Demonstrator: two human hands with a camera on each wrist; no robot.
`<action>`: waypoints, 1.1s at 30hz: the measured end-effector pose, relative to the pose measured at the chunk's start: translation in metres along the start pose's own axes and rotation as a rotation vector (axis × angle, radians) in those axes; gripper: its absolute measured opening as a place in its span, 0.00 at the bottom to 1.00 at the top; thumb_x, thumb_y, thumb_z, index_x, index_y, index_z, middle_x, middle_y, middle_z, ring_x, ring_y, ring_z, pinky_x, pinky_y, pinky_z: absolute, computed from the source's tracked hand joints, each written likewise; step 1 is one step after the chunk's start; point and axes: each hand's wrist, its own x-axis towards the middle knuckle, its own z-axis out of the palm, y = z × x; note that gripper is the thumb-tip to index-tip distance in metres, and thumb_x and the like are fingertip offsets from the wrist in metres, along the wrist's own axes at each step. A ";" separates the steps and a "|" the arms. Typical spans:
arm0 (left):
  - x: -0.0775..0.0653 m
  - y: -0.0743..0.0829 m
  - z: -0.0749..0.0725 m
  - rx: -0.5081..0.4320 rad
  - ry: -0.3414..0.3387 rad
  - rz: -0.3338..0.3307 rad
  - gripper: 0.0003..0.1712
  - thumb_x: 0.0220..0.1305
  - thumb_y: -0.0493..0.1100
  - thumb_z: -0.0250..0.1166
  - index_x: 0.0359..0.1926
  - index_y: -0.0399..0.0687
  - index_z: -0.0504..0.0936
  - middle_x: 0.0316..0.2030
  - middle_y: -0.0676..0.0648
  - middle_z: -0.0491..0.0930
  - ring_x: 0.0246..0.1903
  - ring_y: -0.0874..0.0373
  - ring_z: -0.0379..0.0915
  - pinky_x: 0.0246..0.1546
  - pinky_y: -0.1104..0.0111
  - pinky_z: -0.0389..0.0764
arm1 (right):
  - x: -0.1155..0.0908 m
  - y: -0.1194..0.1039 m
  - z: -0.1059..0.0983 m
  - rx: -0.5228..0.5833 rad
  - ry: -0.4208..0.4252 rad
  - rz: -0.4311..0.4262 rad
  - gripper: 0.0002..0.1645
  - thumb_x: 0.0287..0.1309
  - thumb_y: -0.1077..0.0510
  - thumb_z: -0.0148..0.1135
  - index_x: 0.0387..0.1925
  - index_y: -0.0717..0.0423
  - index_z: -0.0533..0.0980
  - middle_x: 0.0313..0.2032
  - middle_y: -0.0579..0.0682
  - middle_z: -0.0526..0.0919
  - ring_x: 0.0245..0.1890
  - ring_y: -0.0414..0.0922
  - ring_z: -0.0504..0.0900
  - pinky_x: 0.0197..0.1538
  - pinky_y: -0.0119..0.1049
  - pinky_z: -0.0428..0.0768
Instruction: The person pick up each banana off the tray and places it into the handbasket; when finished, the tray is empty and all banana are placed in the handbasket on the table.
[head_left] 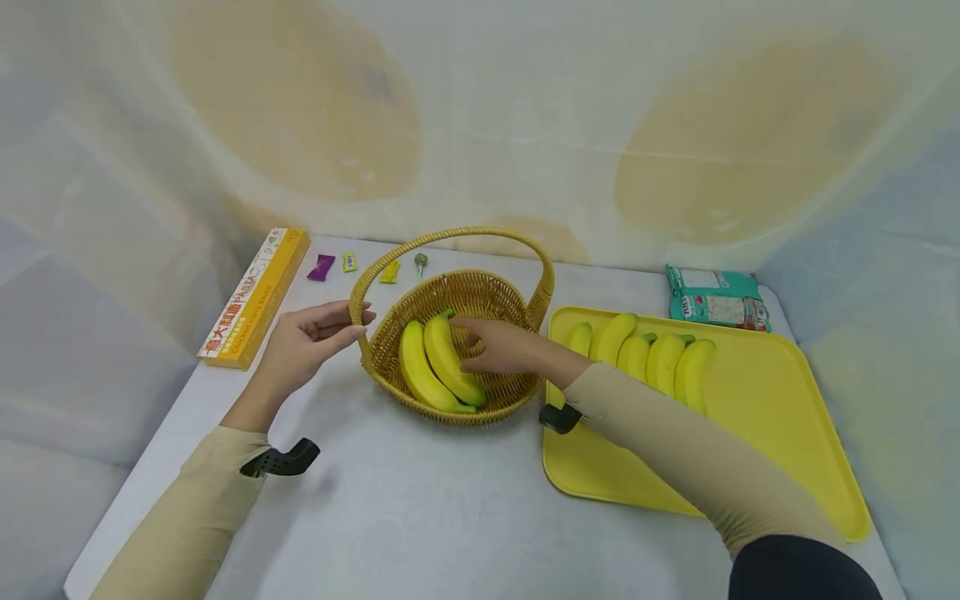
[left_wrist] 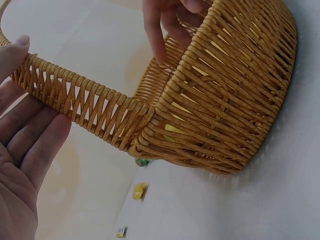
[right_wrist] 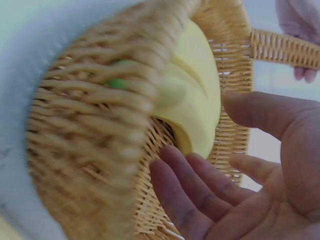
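Observation:
A wicker basket [head_left: 480, 287] with a tall arched handle [head_left: 457, 232] stands on the white table. My left hand [head_left: 300, 346] holds the left side of that handle between thumb and fingers, plainly seen in the left wrist view. Two bananas lie side by side inside: a left banana [head_left: 420, 371] and a right banana [head_left: 447, 354]. Over the basket, my right hand [head_left: 501, 346] reaches in from the right. In the right wrist view its fingers [right_wrist: 200, 187] are spread and loosely bent beside a banana [right_wrist: 197, 117], not wrapped round it; whether they touch it I cannot tell.
Right of the basket lies a yellow tray [head_left: 772, 408] with several bananas [head_left: 663, 362], partly behind my right forearm. A teal bag [head_left: 716, 297] lies behind it. At left is a pasta box [head_left: 255, 298]. Purple [head_left: 321, 267] and yellow wrapped candies [head_left: 390, 272] and a lollipop [head_left: 422, 261] lie behind the basket.

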 end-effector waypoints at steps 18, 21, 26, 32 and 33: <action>-0.001 0.001 0.000 -0.015 0.003 -0.003 0.20 0.69 0.42 0.69 0.58 0.38 0.83 0.51 0.43 0.87 0.51 0.61 0.84 0.54 0.73 0.81 | -0.126 0.059 0.003 0.286 0.397 -0.050 0.33 0.71 0.55 0.62 0.74 0.52 0.65 0.63 0.57 0.76 0.61 0.57 0.77 0.63 0.59 0.75; 0.000 0.001 0.000 -0.022 0.001 -0.005 0.20 0.69 0.42 0.69 0.58 0.38 0.83 0.52 0.42 0.86 0.50 0.62 0.84 0.54 0.73 0.81 | -0.144 0.076 0.005 0.271 0.426 0.016 0.32 0.73 0.53 0.60 0.74 0.51 0.65 0.65 0.58 0.75 0.61 0.58 0.76 0.63 0.60 0.75; 0.000 0.000 0.001 -0.018 0.004 -0.003 0.20 0.69 0.42 0.69 0.58 0.38 0.83 0.52 0.42 0.86 0.50 0.63 0.84 0.53 0.73 0.81 | -0.172 0.108 0.007 0.235 0.496 0.104 0.33 0.74 0.52 0.59 0.75 0.55 0.64 0.64 0.64 0.73 0.60 0.61 0.76 0.62 0.62 0.75; 0.000 0.000 0.001 -0.007 0.006 -0.003 0.20 0.69 0.43 0.68 0.58 0.39 0.83 0.52 0.42 0.86 0.51 0.63 0.84 0.54 0.73 0.81 | -0.197 0.145 0.009 0.169 0.592 0.239 0.35 0.75 0.52 0.58 0.75 0.61 0.62 0.64 0.71 0.65 0.60 0.67 0.71 0.59 0.66 0.74; 0.000 0.000 0.001 -0.006 0.006 -0.004 0.20 0.69 0.43 0.69 0.58 0.39 0.83 0.52 0.42 0.86 0.51 0.63 0.84 0.54 0.73 0.81 | -0.200 0.151 0.010 0.159 0.609 0.263 0.35 0.74 0.52 0.58 0.75 0.62 0.62 0.64 0.73 0.63 0.59 0.69 0.70 0.57 0.67 0.74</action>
